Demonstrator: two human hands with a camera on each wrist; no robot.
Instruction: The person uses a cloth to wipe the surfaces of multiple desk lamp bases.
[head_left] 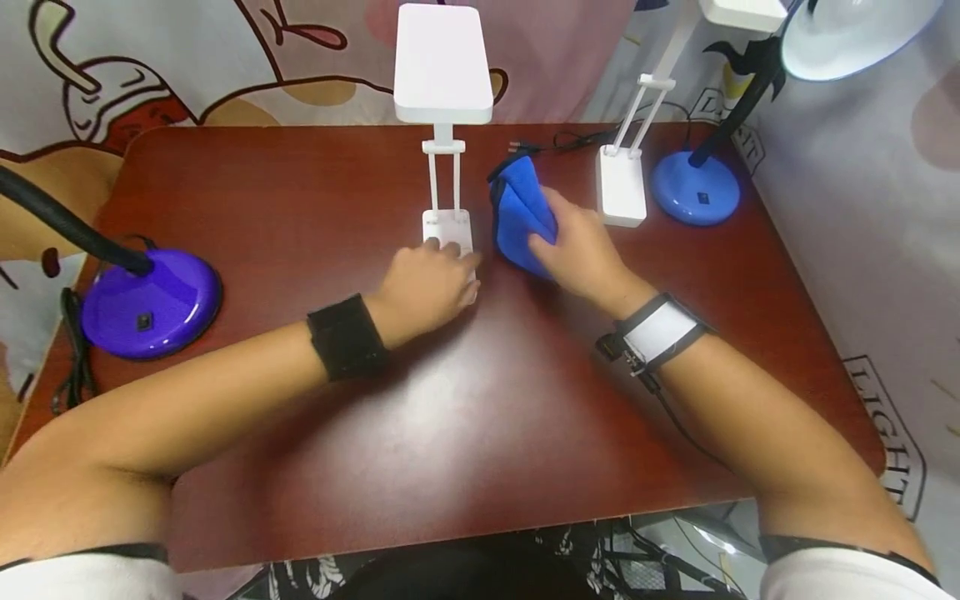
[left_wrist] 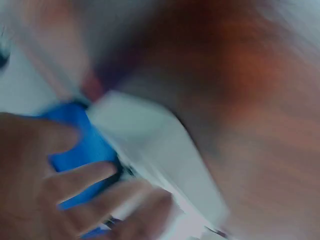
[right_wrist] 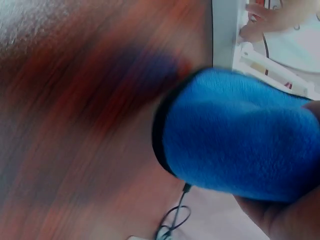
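**Cloth (head_left: 523, 221) in Hand Beside Middle Lamp (head_left: 442, 75)**

The right hand (head_left: 581, 242) grips the blue cloth just right of the lamp; the left hand (head_left: 426, 290) lies at its base (head_left: 447, 225), grip unclear. A purple lamp (head_left: 153, 304) stands left of it.

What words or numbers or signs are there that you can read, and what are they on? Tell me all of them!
"LIGHT": in a boxed sign on the right-hand wall covering.
Too small to read: the lettering in the small boxed signs near the right-hand blue lamp.
No words can be read on the blue cloth or the middle white lamp.
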